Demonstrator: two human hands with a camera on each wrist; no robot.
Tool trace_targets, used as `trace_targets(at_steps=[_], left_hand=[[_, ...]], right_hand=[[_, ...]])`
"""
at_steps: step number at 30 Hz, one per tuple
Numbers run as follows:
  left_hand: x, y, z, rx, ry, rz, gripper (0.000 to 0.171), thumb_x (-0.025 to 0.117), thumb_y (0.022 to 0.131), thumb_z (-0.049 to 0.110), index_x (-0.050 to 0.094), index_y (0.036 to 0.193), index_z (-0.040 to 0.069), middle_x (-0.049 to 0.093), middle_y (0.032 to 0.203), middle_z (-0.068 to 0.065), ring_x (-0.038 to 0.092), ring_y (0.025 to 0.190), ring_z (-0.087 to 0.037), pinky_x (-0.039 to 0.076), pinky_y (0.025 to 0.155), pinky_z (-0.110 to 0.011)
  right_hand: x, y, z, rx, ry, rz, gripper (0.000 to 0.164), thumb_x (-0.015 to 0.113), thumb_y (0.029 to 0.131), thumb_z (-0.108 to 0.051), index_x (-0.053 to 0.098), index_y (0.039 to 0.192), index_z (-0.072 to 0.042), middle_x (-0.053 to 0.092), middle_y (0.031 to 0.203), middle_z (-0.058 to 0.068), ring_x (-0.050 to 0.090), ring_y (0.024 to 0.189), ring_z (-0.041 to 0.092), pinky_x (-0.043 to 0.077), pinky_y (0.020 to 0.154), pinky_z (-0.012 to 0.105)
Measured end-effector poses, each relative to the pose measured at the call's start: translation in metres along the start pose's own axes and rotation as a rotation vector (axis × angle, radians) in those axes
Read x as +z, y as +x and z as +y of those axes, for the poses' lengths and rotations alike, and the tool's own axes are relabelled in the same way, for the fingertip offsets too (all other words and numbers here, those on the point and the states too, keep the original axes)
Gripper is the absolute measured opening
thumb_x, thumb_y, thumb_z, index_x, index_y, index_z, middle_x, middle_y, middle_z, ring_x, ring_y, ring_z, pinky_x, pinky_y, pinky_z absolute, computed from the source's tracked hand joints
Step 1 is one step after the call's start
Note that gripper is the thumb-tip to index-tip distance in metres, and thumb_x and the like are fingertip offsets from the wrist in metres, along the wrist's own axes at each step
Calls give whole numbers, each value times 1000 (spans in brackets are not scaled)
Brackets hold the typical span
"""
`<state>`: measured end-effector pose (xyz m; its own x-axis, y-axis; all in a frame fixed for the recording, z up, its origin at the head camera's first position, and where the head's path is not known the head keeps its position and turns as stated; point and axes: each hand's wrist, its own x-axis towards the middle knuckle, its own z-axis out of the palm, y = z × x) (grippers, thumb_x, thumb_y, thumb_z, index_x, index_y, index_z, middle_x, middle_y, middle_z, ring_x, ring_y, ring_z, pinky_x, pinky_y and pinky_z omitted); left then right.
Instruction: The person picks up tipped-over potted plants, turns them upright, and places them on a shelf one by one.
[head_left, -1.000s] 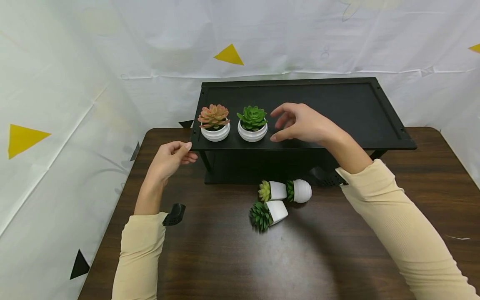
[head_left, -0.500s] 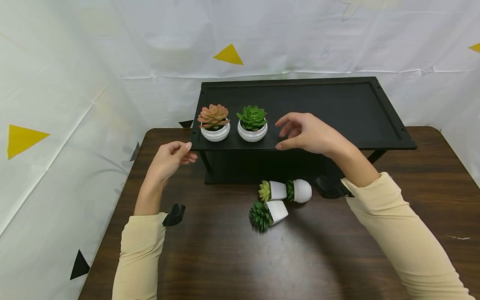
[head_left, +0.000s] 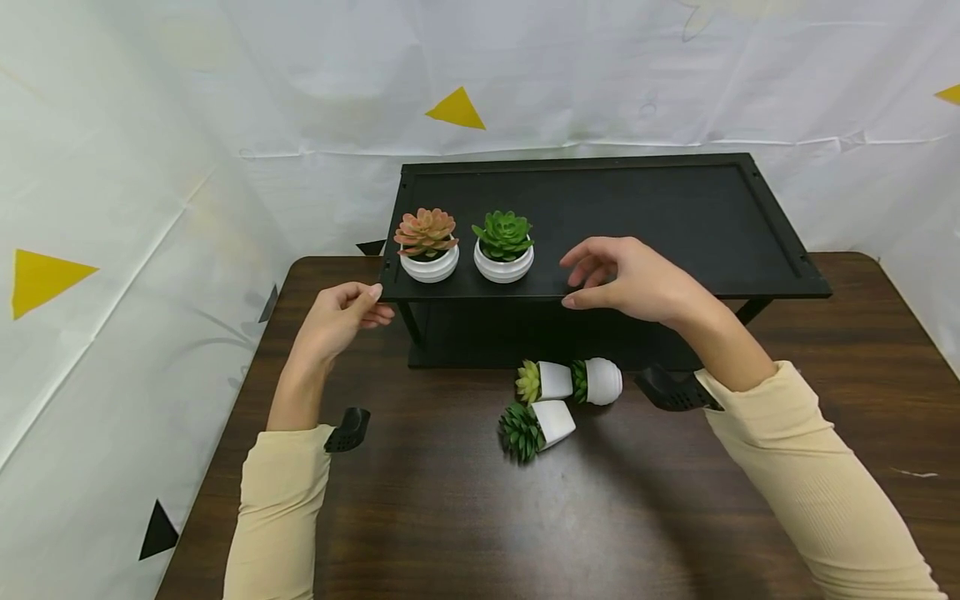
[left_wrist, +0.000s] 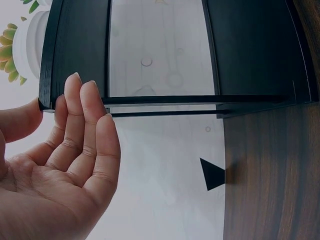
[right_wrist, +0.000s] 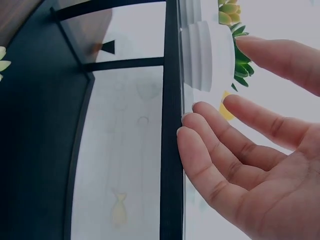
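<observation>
A black two-tier shelf stands on the table. My left hand pinches its front left corner, thumb on the top board and fingers below. On the top board, at the left, are two upright succulents in round white pots: a pinkish-orange succulent and, to its right, a green succulent. My right hand hovers over the board's front edge, right of the green succulent, with loosely bent fingers and nothing in them. In the right wrist view its fingertips are close beside the board and the green succulent's pot.
In front of the shelf, several small potted succulents lie on their sides: a yellow-green succulent, a succulent in a round pot and a dark green succulent. The brown wooden table meets white sheets behind and at the left.
My right hand has drawn back from the green succulent, moving right and toward the shelf's front edge. The left hand and the plants have stayed in place.
</observation>
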<state>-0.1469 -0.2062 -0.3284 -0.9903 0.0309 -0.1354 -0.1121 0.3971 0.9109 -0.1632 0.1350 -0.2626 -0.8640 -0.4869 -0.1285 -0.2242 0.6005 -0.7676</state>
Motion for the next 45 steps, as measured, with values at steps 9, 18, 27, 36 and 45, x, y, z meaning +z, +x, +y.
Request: trace_targets(at_steps=[9,18,27,36,45], left_hand=[[-1,1,-1,3,-1,-6,38,45,97,24,55,111,-9,64,87,-12,61,77,-11,49,80,-30],[-2,2,-1,12,3,-2,37,45,98,24,55,110,-9,64,85,-10,61,75,-9,49,79,-29],[-1,1,1,0,-5,-7,39,46,97,26,55,109,-10,64,85,-9,61,77,-10,48,82,-32],[-1,0,1,-3,-16,-9,39,46,97,27,55,107,-9,64,84,-7,62,78,-11,48,83,-33],[-1,0,0,-5,-11,-9,39,46,97,26,55,109,-9,64,85,-9,61,78,-11,48,81,-29]], right_hand=[[2,-8,4,-41,-41,-38,40,68,84,-16,54,117,0,56,101,12,55,88,21,46,75,34],[7,-18,11,-84,-41,-47,37,69,82,-14,56,115,-1,57,102,11,55,89,20,48,78,35],[15,-27,26,-86,-54,-45,35,70,81,-13,58,112,-2,58,100,8,54,91,21,48,77,32],[25,-36,50,-62,-60,-34,39,71,80,-15,57,114,-3,57,103,9,52,93,23,48,77,34],[35,-42,77,-36,-98,-16,39,72,79,-17,58,112,-3,57,107,9,52,93,24,48,75,35]])
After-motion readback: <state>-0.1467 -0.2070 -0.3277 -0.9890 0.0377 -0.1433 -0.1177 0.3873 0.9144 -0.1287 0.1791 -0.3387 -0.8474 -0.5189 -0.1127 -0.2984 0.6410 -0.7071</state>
